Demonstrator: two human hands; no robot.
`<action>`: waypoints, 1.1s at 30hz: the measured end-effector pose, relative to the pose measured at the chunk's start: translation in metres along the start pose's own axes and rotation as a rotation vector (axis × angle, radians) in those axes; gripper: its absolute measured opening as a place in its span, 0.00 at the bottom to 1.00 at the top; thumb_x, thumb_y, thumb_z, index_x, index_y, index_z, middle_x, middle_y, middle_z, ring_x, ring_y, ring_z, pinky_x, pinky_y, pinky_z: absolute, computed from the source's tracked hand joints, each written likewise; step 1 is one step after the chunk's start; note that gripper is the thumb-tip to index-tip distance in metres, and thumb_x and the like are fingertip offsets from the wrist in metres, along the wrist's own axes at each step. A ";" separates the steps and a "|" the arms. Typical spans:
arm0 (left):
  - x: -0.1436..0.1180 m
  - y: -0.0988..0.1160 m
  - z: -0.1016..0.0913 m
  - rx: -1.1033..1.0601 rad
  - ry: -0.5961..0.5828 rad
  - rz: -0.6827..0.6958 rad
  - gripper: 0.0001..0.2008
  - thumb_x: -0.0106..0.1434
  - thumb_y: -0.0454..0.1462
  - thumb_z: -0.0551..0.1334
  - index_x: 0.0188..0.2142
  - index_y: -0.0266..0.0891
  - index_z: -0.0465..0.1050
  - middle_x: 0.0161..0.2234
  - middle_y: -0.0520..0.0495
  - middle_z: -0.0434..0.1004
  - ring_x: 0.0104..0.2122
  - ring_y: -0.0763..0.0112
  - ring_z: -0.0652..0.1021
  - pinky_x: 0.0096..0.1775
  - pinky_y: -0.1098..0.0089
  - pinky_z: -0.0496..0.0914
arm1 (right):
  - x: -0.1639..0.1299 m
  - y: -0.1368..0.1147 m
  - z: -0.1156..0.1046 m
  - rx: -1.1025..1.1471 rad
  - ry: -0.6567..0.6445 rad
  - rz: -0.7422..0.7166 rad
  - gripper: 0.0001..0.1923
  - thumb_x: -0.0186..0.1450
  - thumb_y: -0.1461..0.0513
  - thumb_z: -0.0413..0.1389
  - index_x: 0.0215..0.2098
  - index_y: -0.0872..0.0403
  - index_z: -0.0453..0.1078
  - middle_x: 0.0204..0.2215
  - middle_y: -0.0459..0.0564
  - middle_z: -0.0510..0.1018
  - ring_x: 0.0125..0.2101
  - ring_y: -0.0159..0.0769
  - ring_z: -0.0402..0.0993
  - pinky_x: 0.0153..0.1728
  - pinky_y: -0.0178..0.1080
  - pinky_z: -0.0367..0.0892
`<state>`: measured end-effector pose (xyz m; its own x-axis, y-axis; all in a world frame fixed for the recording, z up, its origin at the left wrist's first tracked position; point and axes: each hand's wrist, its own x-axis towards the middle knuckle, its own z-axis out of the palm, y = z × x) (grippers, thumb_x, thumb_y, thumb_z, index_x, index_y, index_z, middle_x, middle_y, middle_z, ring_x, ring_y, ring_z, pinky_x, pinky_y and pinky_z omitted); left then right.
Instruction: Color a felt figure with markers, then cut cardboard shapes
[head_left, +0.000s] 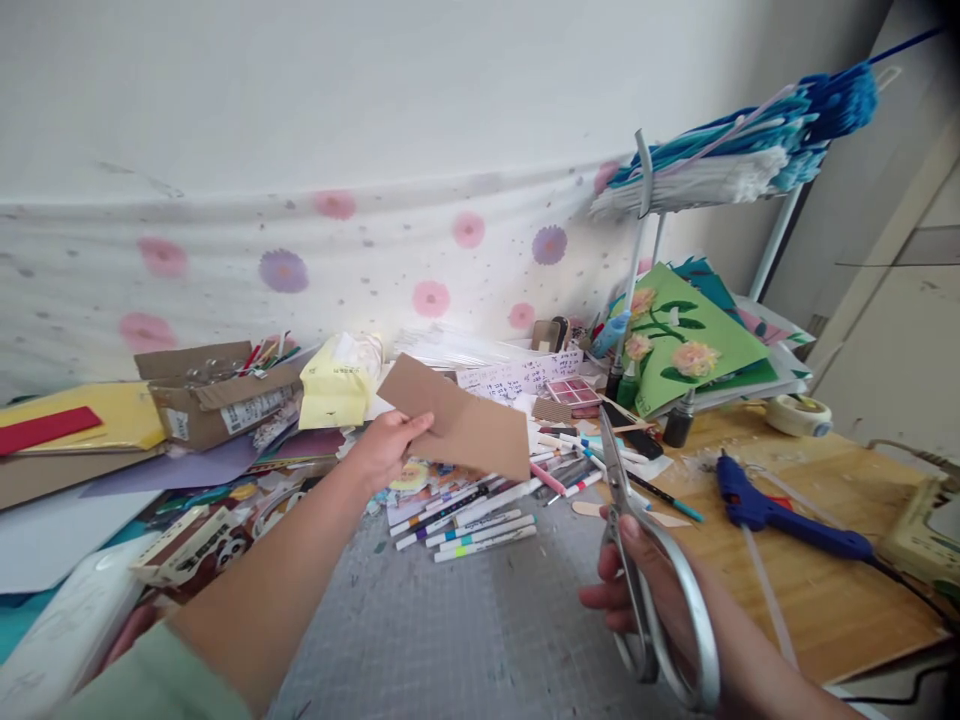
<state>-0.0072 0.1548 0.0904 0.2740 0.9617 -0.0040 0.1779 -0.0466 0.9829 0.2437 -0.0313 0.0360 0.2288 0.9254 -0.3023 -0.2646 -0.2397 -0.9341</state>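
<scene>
Head view: left hand [386, 448], partly hidden, pinches cardboard [480, 430]; right hand [664, 588] grips scissors [616, 475].

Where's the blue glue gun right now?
In the head view, the glue gun lies toward the right, on the wooden table, to the right of the scissors held in the right hand.

the cardboard [484, 430] hides fingers of the left hand [384, 448]; the bottom edge cuts off the green sleeve [161, 675].
</scene>
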 end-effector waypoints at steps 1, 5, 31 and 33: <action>0.011 0.002 0.000 -0.013 0.060 0.018 0.14 0.67 0.41 0.59 0.49 0.35 0.69 0.46 0.43 0.73 0.42 0.64 0.76 0.42 0.59 0.73 | -0.001 -0.002 0.000 -0.011 0.010 -0.011 0.23 0.62 0.41 0.52 0.39 0.51 0.64 0.25 0.42 0.72 0.24 0.37 0.79 0.23 0.36 0.69; 0.024 0.013 0.010 -0.033 0.187 0.069 0.16 0.67 0.42 0.59 0.50 0.36 0.69 0.48 0.43 0.72 0.43 0.61 0.76 0.43 0.57 0.73 | -0.001 -0.004 -0.002 -0.095 0.003 -0.024 0.24 0.61 0.40 0.53 0.33 0.52 0.65 0.23 0.42 0.72 0.22 0.35 0.77 0.23 0.35 0.68; -0.104 -0.035 0.075 -0.356 -0.433 -0.214 0.22 0.50 0.51 0.69 0.35 0.37 0.76 0.27 0.47 0.74 0.26 0.70 0.71 0.25 0.73 0.68 | 0.010 -0.011 0.020 -0.060 -0.133 -0.192 0.17 0.59 0.53 0.62 0.40 0.51 0.62 0.16 0.39 0.72 0.16 0.29 0.66 0.15 0.28 0.59; -0.106 -0.037 0.078 -0.383 -0.380 -0.210 0.20 0.53 0.50 0.67 0.37 0.37 0.76 0.28 0.47 0.76 0.28 0.68 0.74 0.28 0.71 0.70 | 0.008 -0.011 0.020 -0.081 -0.139 -0.168 0.17 0.60 0.50 0.61 0.36 0.51 0.62 0.14 0.38 0.69 0.15 0.28 0.64 0.16 0.29 0.59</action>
<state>0.0309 0.0330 0.0398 0.6024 0.7720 -0.2028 -0.0703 0.3044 0.9500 0.2294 -0.0157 0.0479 0.1307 0.9845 -0.1173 -0.1567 -0.0963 -0.9829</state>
